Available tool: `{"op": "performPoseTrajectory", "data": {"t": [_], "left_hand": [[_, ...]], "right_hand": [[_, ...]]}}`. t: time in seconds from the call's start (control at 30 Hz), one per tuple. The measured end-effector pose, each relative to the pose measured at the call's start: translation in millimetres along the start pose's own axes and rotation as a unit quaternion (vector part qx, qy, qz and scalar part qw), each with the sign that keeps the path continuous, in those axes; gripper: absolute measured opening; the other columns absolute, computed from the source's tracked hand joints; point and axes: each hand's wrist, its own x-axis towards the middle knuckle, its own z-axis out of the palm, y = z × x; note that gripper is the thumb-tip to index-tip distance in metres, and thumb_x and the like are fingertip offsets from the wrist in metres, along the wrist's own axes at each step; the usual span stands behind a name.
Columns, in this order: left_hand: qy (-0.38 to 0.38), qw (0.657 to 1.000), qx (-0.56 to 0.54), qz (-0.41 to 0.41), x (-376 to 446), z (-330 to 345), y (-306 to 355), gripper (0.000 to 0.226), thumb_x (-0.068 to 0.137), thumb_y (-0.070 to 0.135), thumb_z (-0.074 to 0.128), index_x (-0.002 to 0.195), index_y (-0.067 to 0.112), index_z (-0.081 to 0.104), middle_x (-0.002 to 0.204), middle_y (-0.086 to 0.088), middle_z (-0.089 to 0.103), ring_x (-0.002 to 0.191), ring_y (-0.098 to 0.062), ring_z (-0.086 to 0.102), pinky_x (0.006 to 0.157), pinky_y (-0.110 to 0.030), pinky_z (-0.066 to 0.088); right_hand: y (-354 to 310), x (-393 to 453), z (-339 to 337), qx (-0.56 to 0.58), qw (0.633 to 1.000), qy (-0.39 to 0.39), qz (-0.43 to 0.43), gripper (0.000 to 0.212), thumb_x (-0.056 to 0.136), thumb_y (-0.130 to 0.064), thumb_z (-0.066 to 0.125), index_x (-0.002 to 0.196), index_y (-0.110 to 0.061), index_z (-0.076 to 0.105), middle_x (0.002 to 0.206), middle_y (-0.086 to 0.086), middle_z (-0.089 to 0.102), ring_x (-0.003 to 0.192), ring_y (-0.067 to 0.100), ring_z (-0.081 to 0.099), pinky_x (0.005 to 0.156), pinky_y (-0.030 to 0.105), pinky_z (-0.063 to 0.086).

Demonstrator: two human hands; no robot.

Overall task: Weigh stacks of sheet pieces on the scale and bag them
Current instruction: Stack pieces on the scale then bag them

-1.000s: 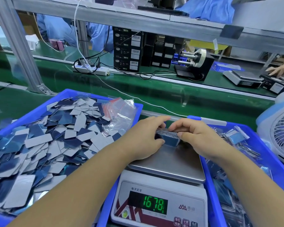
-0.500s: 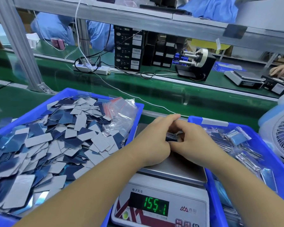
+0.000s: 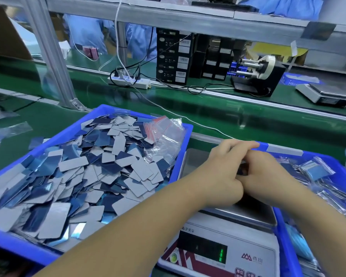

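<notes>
A white digital scale (image 3: 248, 254) with a steel pan (image 3: 254, 212) stands between two blue bins. Above the pan, my left hand (image 3: 220, 172) and my right hand (image 3: 266, 172) close together around a small stack of sheet pieces (image 3: 241, 171); only a dark sliver of it shows between my fingers. The left blue bin (image 3: 180, 156) is heaped with loose grey and blue sheet pieces (image 3: 84, 172), and a bunch of empty clear zip bags (image 3: 164, 134) lies at its far right corner. The scale's display is nearly dark, with one green digit lit.
The right blue bin (image 3: 284, 150) holds filled clear bags (image 3: 316, 172). Behind runs a green conveyor belt (image 3: 228, 114) with a white cable, a power strip (image 3: 128, 80), black boxes, a label dispenser and a second scale (image 3: 324, 92). Aluminium frame posts rise at the back left.
Both hands have lifted the stack off the scale pan and drawn it together. The reading dropped from 167.8 to 155.1, then to a nearly blank display.
</notes>
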Motion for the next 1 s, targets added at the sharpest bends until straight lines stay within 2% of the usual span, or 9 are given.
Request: {"op": "performPoseTrajectory", "data": {"t": [0.13, 0.2, 0.3, 0.37, 0.43, 0.5, 0.7, 0.87, 1.0], "left_hand": [[0.000, 0.999, -0.039, 0.010, -0.5, -7.2, -4.9, 0.083, 0.073, -0.010, 0.043, 0.147, 0.028, 0.039, 0.146, 0.005, 0.033, 0.132, -0.006, 0.039, 0.108, -0.017, 0.036], [0.058, 0.997, -0.043, 0.013, 3.5, -20.4, -8.3, 0.073, 0.072, -0.001, 0.043, 0.140, 0.026, 0.048, 0.139, 0.002, 0.043, 0.122, -0.004, 0.047, 0.098, -0.010, 0.038], [0.218, 0.975, 0.014, -0.042, 10.5, -54.8, -26.6, 0.047, 0.077, 0.004, 0.048, 0.116, 0.024, 0.063, 0.112, 0.001, 0.056, 0.095, -0.011, 0.055, 0.091, -0.030, 0.050], [0.263, 0.945, 0.106, -0.166, 8.8, -84.9, -47.8, 0.031, 0.082, 0.008, 0.052, 0.101, 0.031, 0.059, 0.105, 0.002, 0.058, 0.086, -0.017, 0.056, 0.077, -0.033, 0.050], [0.197, 0.906, 0.224, -0.299, 2.8, -107.6, -71.7, 0.022, 0.081, 0.014, 0.052, 0.098, 0.028, 0.055, 0.102, -0.002, 0.061, 0.087, -0.027, 0.060, 0.073, -0.033, 0.050], [0.118, 0.868, 0.310, -0.370, -0.5, -115.0, -89.1, 0.024, 0.075, 0.019, 0.053, 0.098, 0.018, 0.059, 0.101, -0.007, 0.064, 0.090, -0.030, 0.061, 0.073, -0.033, 0.051], [0.125, 0.851, 0.320, -0.396, 1.1, -116.9, -95.8, 0.008, 0.080, 0.017, 0.058, 0.076, 0.013, 0.052, 0.079, -0.003, 0.056, 0.065, -0.020, 0.052, 0.054, -0.027, 0.040], [0.170, 0.861, 0.265, -0.399, 1.2, -121.6, -89.2, 0.022, 0.085, 0.012, 0.052, 0.100, 0.007, 0.066, 0.099, -0.010, 0.069, 0.090, -0.030, 0.063, 0.078, -0.037, 0.056], [0.224, 0.866, 0.215, -0.392, 1.2, -124.3, -79.2, 0.031, 0.084, 0.005, 0.043, 0.103, 0.005, 0.068, 0.088, -0.016, 0.074, 0.091, -0.032, 0.070, 0.081, -0.039, 0.059]], "right_hand": [[-1.9, -1.1, -0.1, -0.017, 1.000, -0.017, -0.015, 0.050, 0.076, -0.005, 0.067, 0.083, -0.052, 0.054, 0.077, -0.050, 0.056, 0.084, -0.027, 0.052, 0.071, 0.000, 0.038], [-0.4, -1.1, -0.3, -0.039, 0.999, -0.003, -0.017, 0.040, 0.078, -0.010, 0.072, 0.091, -0.047, 0.063, 0.075, -0.042, 0.057, 0.083, -0.028, 0.050, 0.072, -0.002, 0.035], [1.8, -2.0, -1.5, -0.066, 0.998, 0.009, -0.012, 0.026, 0.081, -0.018, 0.077, 0.101, -0.033, 0.071, 0.080, -0.034, 0.057, 0.082, -0.023, 0.050, 0.072, -0.002, 0.033], [3.5, -3.3, -3.0, -0.063, 0.998, 0.003, -0.010, 0.024, 0.082, -0.020, 0.077, 0.099, -0.035, 0.070, 0.079, -0.032, 0.059, 0.080, -0.020, 0.052, 0.071, 0.000, 0.034], [4.6, -3.8, -3.6, -0.066, 0.998, -0.001, -0.010, 0.024, 0.082, -0.021, 0.077, 0.099, -0.036, 0.069, 0.077, -0.032, 0.057, 0.079, -0.020, 0.051, 0.070, -0.001, 0.034], [5.1, -3.4, -3.4, -0.071, 0.997, -0.004, -0.008, 0.024, 0.083, -0.022, 0.076, 0.102, -0.035, 0.068, 0.078, -0.031, 0.056, 0.080, -0.022, 0.050, 0.069, -0.002, 0.033], [7.2, -4.2, -2.9, -0.069, 0.998, -0.008, -0.004, 0.023, 0.085, -0.024, 0.075, 0.105, -0.033, 0.067, 0.081, -0.029, 0.055, 0.080, -0.023, 0.048, 0.070, -0.001, 0.033], [10.0, -3.8, -2.2, -0.073, 0.997, -0.013, -0.004, 0.022, 0.086, -0.027, 0.075, 0.105, -0.034, 0.067, 0.084, -0.028, 0.057, 0.081, -0.023, 0.047, 0.072, -0.001, 0.034], [13.5, -3.1, -1.8, -0.067, 0.998, -0.016, 0.001, 0.022, 0.086, -0.030, 0.074, 0.105, -0.036, 0.067, 0.089, -0.028, 0.059, 0.087, -0.020, 0.049, 0.071, 0.000, 0.034]]}}
